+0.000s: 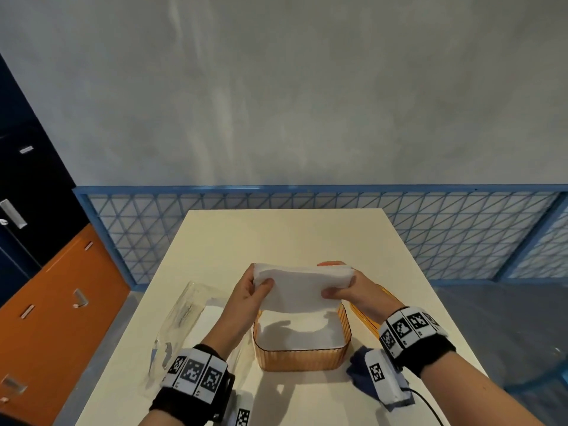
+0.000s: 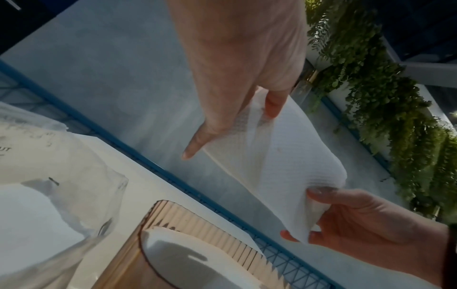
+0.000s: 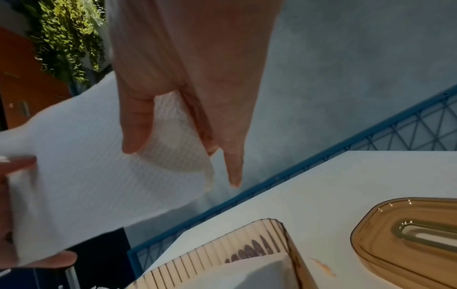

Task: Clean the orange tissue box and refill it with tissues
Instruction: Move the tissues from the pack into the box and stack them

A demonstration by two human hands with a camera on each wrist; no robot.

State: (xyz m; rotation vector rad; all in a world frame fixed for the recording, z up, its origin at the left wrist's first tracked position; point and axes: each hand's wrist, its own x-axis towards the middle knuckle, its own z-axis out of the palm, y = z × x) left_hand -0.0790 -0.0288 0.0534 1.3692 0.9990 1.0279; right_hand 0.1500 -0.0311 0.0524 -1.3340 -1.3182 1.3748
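Observation:
A stack of white tissues [image 1: 299, 287] hangs above the open orange ribbed tissue box [image 1: 302, 358], which stands lidless on the white table and has white tissue inside. My left hand [image 1: 252, 290] pinches the stack's left end, thumb on the near face. My right hand [image 1: 347, 290] pinches its right end the same way. In the left wrist view the tissues [image 2: 284, 156] sag between both hands above the box [image 2: 210, 234]. In the right wrist view the tissues [image 3: 86, 166] show with the box [image 3: 235, 252] below and the orange lid [image 3: 410, 234] lying flat beside it.
A clear plastic wrapper [image 1: 184, 321] lies on the table [image 1: 276, 235] left of the box. A dark blue cloth [image 1: 358, 367] lies under my right wrist. The lid [image 1: 373, 318] sits right of the box. A blue mesh fence [image 1: 430, 229] runs behind the table.

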